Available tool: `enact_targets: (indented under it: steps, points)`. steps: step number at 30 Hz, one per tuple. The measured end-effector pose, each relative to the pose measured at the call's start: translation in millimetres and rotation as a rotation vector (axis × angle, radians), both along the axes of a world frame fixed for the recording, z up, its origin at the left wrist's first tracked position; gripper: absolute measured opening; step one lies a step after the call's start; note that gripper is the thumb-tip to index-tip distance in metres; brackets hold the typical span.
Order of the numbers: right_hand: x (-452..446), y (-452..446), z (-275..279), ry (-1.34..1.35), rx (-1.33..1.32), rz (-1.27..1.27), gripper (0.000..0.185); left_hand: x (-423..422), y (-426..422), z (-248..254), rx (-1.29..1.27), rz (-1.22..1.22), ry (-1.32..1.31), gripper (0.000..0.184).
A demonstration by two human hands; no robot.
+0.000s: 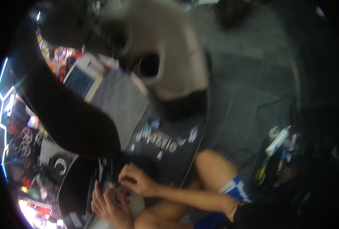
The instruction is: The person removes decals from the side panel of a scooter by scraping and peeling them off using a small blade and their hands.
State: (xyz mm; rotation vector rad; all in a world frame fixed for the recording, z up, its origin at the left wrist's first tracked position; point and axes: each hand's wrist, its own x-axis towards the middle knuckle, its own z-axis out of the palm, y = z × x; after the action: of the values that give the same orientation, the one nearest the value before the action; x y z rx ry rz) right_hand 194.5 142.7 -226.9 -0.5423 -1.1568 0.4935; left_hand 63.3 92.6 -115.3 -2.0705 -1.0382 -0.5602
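My left hand (111, 208) is at the lower left, its fingers stretched out and apart near the edge of a black curved panel (76, 187). My right hand (138, 180) lies just above and to the right of it, fingers curled inward. Whatever is between those fingers is too small and blurred to name. Below both hands is a pale, light-coloured piece (136, 204) with dark marks or holes, partly covered by them. Above them stretches a long, dark, smooth curved form (74, 118).
A dark surface with several stickers (160, 141) lies beyond my hands. A blurred beige and black shape (177, 49) fills the upper middle. On the right, the dark tiled floor (246, 91) holds cables and a tray of tools (278, 160). Bright shop goods are at the left.
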Motion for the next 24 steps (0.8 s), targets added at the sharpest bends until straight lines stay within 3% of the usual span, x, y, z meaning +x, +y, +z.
enact_targets:
  steps: [3, 7, 9, 19, 21, 23, 24]
  points:
    - [8.4, -23.1, 7.9, 0.091, -0.148, 0.197, 0.008, -3.6, -4.4, 16.6, -0.089, 0.028, 0.012, 0.029]
    - [38.5, -53.6, -37.1, 0.082, -0.311, 0.290, 0.012, -18.2, -4.7, 15.7, -0.105, 0.032, -0.003, 0.021]
    - [62.9, -73.0, -62.8, 0.240, -0.489, 0.282, 0.012, -9.9, -9.1, 18.8, -0.119, 0.034, 0.008, 0.025]
    - [88.4, -113.6, -145.3, 0.655, -0.690, 0.574, 0.019, -18.2, -7.1, 19.3, -0.213, 0.043, 0.042, 0.035]
    - [112.9, -112.5, -141.3, 0.521, -0.744, 0.419, 0.023, -13.8, -1.9, 17.2, -0.196, 0.068, 0.043, 0.036]
    - [148.5, -109.7, -95.7, 0.317, -0.798, 0.150, 0.025, -12.7, 1.4, 12.6, -0.177, 0.092, 0.047, 0.036]
    - [168.6, -108.5, -61.9, 0.300, -0.702, 0.065, 0.028, -10.8, 4.1, 9.0, -0.162, 0.100, 0.042, 0.036]
